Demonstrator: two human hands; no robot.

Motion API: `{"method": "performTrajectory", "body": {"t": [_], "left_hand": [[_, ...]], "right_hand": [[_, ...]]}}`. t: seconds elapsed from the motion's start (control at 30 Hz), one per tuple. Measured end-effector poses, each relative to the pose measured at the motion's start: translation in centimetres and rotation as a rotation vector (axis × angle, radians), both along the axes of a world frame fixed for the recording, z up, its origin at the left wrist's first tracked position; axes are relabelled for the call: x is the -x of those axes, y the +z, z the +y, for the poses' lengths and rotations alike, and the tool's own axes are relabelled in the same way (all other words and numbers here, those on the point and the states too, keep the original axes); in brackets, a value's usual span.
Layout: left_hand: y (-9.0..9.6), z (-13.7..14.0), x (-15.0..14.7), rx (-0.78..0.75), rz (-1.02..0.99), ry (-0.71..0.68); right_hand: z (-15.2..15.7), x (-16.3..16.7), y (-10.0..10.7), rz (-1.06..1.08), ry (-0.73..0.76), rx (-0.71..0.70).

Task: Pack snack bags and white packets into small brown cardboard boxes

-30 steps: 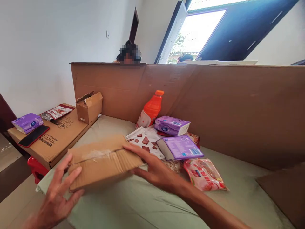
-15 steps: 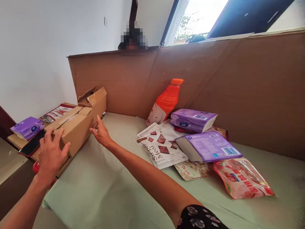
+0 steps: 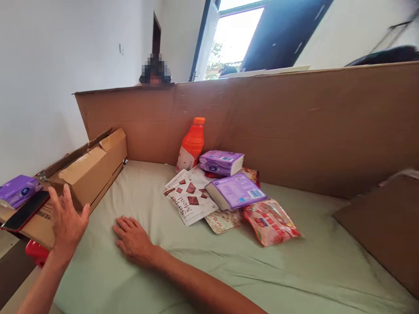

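Note:
My left hand (image 3: 69,222) is raised with its fingers spread, just in front of the near end of a long cardboard box (image 3: 94,174). It holds nothing. Close to its fingertips lies a black phone with a red edge (image 3: 26,211), and a purple tissue pack (image 3: 19,190) sits behind that. My right hand (image 3: 135,240) rests palm down on the green cloth (image 3: 196,270), fingers stretched out and empty. To its right is a pile with a white "Super Meal" pouch (image 3: 191,198), a purple tissue pack (image 3: 235,192) and a pink-red snack bag (image 3: 271,222).
An orange-capped bottle (image 3: 193,144) leans against the tall cardboard wall (image 3: 294,131) behind a second stacked tissue pack (image 3: 222,162). A cardboard flap (image 3: 386,226) stands at the right. A person's head (image 3: 155,69) shows above the wall. Something red (image 3: 36,253) is below the left edge.
My right hand has come away from the box's side and down onto the cloth. My left hand has lifted off the box's near end. The view has turned right.

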State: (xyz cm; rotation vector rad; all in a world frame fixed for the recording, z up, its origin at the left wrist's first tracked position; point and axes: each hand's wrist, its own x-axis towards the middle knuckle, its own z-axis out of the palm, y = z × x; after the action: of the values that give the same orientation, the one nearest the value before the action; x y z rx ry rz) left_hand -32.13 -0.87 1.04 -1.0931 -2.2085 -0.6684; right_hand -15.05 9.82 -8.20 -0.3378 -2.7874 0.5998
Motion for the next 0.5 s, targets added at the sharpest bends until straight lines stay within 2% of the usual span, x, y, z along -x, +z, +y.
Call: {"method": "performTrajectory", "body": {"t": [0.07, 0.17, 0.23, 0.33, 0.43, 0.5], "left_hand": [[-2.9, -0.8, -2.1, -0.006, 0.031, -0.114], [-7.5, -1.5, -5.0, 0.141, -0.020, -0.278], [-9.8, -1.8, -6.5, 0.221, -0.030, -0.347], [-11.5, -1.9, -8.0, 0.283, -0.020, -0.439], [-12.4, -1.5, -8.6, 0.298, -0.014, -0.488], [-12.6, -0.9, -8.9, 0.295, -0.026, -0.553]], "right_hand": [[-0.9, -1.9, 0.2, 0.020, 0.037, -0.043], [-2.5, -5.3, 0.3, 0.038, 0.071, -0.079], [-3.6, -7.8, 0.2, 0.051, 0.071, -0.111], [-5.1, -11.3, -0.7, 0.117, 0.078, -0.239], [-6.1, -14.0, -2.1, 0.192, 0.101, -0.480], [-6.5, -15.4, -2.8, 0.216, 0.064, -0.635]]}}
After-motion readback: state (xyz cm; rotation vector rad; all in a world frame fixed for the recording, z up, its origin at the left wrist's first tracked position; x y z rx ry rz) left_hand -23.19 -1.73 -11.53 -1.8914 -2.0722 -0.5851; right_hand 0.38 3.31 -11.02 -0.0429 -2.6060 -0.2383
